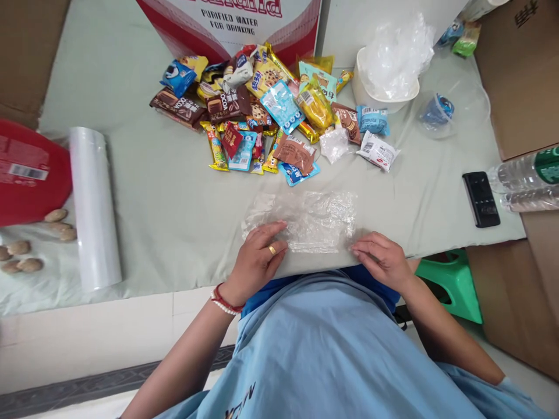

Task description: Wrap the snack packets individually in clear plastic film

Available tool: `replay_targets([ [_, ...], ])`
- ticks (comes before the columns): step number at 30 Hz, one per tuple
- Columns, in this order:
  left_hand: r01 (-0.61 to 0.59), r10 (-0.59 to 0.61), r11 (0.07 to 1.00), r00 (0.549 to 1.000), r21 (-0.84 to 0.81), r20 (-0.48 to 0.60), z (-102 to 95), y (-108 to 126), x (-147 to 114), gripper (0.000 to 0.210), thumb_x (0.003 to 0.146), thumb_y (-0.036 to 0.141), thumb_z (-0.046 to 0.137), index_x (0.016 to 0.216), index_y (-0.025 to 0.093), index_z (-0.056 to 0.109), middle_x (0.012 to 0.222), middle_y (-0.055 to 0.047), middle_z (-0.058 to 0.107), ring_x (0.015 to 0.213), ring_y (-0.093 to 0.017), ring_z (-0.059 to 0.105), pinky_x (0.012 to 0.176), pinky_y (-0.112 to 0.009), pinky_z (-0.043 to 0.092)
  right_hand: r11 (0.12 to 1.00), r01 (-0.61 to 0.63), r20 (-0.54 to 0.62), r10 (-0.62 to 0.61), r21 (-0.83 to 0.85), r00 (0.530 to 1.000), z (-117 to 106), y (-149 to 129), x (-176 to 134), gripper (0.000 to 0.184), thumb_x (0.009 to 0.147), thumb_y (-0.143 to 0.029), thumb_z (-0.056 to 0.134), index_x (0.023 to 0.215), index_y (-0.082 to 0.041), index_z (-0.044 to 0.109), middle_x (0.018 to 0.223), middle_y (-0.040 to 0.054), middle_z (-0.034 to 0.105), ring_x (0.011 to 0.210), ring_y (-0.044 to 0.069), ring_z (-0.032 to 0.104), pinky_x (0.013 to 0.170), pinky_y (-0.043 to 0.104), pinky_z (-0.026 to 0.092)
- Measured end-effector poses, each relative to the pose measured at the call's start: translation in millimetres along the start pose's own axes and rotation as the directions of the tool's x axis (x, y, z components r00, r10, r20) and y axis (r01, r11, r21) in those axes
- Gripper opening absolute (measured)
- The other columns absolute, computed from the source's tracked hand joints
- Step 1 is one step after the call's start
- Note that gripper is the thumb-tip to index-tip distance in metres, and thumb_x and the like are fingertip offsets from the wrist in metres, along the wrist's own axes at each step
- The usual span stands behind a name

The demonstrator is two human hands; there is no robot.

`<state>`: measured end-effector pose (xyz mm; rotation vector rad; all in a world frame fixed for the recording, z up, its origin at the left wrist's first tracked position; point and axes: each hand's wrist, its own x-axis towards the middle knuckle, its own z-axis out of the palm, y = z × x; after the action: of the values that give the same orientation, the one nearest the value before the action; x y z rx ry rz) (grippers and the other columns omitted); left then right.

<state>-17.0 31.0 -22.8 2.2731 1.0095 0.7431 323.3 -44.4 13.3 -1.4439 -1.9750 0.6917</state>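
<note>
A clear plastic bag (321,224) lies flat and wrinkled on the cloth near the table's front edge. My left hand (262,250), wearing a gold ring, rests on the bag's left part with fingers stretched out and the thumb apart. At the bag's lower right corner, my right hand (382,256) has its thumb and fingertips pinched together on the plastic. Beyond the bag is a pile of wrapped snacks, among them a brown cocoa packet (227,105), a light blue packet (282,106) and a white packet (378,151).
A white tub (386,105) holds crumpled clear bags. On the left are a plastic roll (95,209), a red package (30,171) and several walnuts (30,265). A black phone (481,199) lies beside plastic bottles (519,174). A water carton (236,26) stands behind the snacks.
</note>
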Motion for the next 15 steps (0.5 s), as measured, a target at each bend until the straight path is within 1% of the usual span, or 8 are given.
replay_targets([
  [3, -0.028, 0.028, 0.999, 1.000, 0.036, -0.007, 2.2, -0.5, -1.0, 0.014, 0.100, 0.021, 0.062, 0.104, 0.025, 0.074, 0.149, -0.013, 0.064, 0.131, -0.028, 0.065, 0.107, -0.051, 0.055, 0.997, -0.073, -0.103, 0.074, 0.020, 0.992, -1.4, -10.5, 7.1, 0.017, 0.104, -0.027, 0.062, 0.109, -0.027, 0.078, 0.091, 0.0071, 0.074, 0.077, 0.020, 0.069, 0.067, 0.035, 0.058],
  [5, -0.048, 0.048, 0.997, 0.999, 0.053, -0.007, 3.2, -0.4, -1.0, 0.014, 0.100, 0.020, 0.061, 0.104, 0.024, 0.074, 0.151, -0.013, 0.062, 0.133, -0.028, 0.063, 0.108, -0.051, 0.055, 1.000, -0.011, -0.127, 0.008, -0.023, 0.992, 3.2, -15.9, 15.9, 0.015, 0.103, -0.028, 0.064, 0.112, -0.026, 0.077, 0.094, 0.0075, 0.073, 0.081, 0.021, 0.068, 0.071, 0.036, 0.057],
  [6, -0.060, 0.061, 0.997, 0.998, 0.054, -0.011, 3.7, -0.3, -0.9, 0.014, 0.100, 0.019, 0.061, 0.103, 0.024, 0.074, 0.152, -0.013, 0.062, 0.135, -0.028, 0.063, 0.108, -0.051, 0.055, 0.997, 0.044, -0.102, -0.050, -0.063, 0.994, 7.7, -17.6, 21.2, 0.016, 0.102, -0.030, 0.067, 0.115, -0.025, 0.076, 0.098, 0.0087, 0.073, 0.086, 0.022, 0.067, 0.076, 0.037, 0.056],
  [8, -0.088, 0.089, 0.995, 0.996, 0.044, -0.029, 4.9, 0.3, -0.8, 0.014, 0.099, 0.017, 0.061, 0.103, 0.023, 0.073, 0.153, -0.013, 0.061, 0.139, -0.028, 0.060, 0.111, -0.051, 0.053, 0.976, 0.150, 0.005, -0.151, -0.159, 0.988, 20.1, -19.0, 32.7, 0.024, 0.100, -0.034, 0.070, 0.121, -0.023, 0.074, 0.110, 0.0119, 0.074, 0.095, 0.025, 0.064, 0.084, 0.041, 0.054],
  [10, -0.120, 0.121, 0.992, 0.991, 0.028, -0.054, 6.1, 0.9, -1.2, 0.014, 0.098, 0.015, 0.063, 0.103, 0.024, 0.073, 0.155, -0.013, 0.059, 0.144, -0.029, 0.056, 0.114, -0.053, 0.051, 0.956, 0.196, 0.095, -0.179, -0.219, 0.979, 32.9, -18.7, 43.8, 0.019, 0.103, -0.032, 0.066, 0.117, -0.023, 0.076, 0.111, 0.0120, 0.075, 0.097, 0.025, 0.061, 0.085, 0.042, 0.051],
  [12, -0.141, 0.142, 0.990, 0.987, 0.020, -0.077, 6.3, 1.3, -3.0, 0.016, 0.097, 0.012, 0.065, 0.103, 0.024, 0.072, 0.156, -0.012, 0.057, 0.149, -0.031, 0.051, 0.116, -0.054, 0.050, 0.967, 0.186, 0.130, -0.165, -0.176, 0.978, 41.0, -18.1, 53.4, 0.018, 0.106, -0.027, 0.059, 0.107, -0.024, 0.077, 0.102, 0.0092, 0.075, 0.092, 0.023, 0.059, 0.083, 0.040, 0.048],
  [13, -0.145, 0.146, 0.989, 0.986, 0.022, -0.084, 5.9, 1.4, -4.5, 0.017, 0.096, 0.011, 0.065, 0.103, 0.025, 0.072, 0.156, -0.011, 0.058, 0.151, -0.031, 0.049, 0.116, -0.055, 0.050, 0.981, 0.162, 0.126, -0.149, -0.109, 0.981, 42.3, -18.0, 57.5, 0.020, 0.107, -0.026, 0.057, 0.103, -0.024, 0.077, 0.096, 0.0077, 0.075, 0.089, 0.022, 0.059, 0.082, 0.039, 0.047],
  [15, -0.136, 0.139, 0.990, 0.986, 0.039, -0.091, 4.4, 1.8, -8.4, 0.017, 0.096, 0.011, 0.066, 0.102, 0.026, 0.072, 0.155, -0.010, 0.059, 0.151, -0.031, 0.048, 0.115, -0.055, 0.051, 0.996, 0.054, 0.115, -0.062, 0.075, 0.991, 40.2, -18.5, 64.2, 0.020, 0.106, -0.031, 0.058, 0.100, -0.024, 0.076, 0.089, 0.0053, 0.072, 0.081, 0.019, 0.059, 0.079, 0.036, 0.047],
])
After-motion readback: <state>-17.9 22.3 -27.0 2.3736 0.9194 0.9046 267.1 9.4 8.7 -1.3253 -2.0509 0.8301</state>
